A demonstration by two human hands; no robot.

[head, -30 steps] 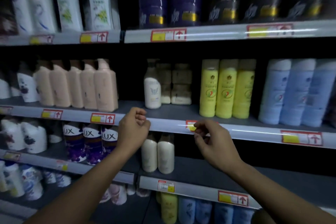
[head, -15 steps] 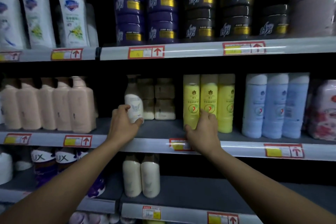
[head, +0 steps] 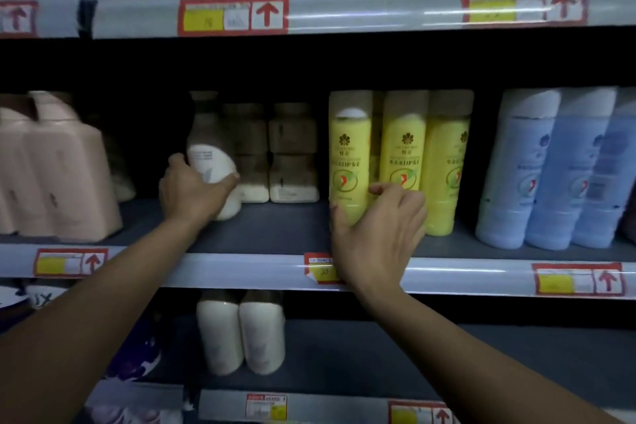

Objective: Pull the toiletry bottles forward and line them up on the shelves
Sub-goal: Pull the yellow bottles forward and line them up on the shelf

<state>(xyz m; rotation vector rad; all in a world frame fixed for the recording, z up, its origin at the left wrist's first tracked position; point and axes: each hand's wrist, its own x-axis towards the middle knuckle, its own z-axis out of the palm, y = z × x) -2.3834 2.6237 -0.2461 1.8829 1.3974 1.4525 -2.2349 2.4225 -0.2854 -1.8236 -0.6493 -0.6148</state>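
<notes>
I note both hands already on stock: left hand [head: 192, 193] wraps the upright white bottle [head: 213, 179] set back on the middle shelf [head: 275, 234], right hand [head: 375, 234] curls round the leftmost yellow bottle [head: 349, 162], so both pulls run straight toward me.

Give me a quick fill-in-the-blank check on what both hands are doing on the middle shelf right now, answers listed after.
1. The left hand grips a white bottle that is ____ rather than upright.
2. The right hand touches the ____ bottles.
3. To the right of those stand bottles coloured pale ____.
4. The peeling price tag on the shelf rail is partly covered by the ____ hand.

Missing words: tilted; yellow; blue; right
</notes>
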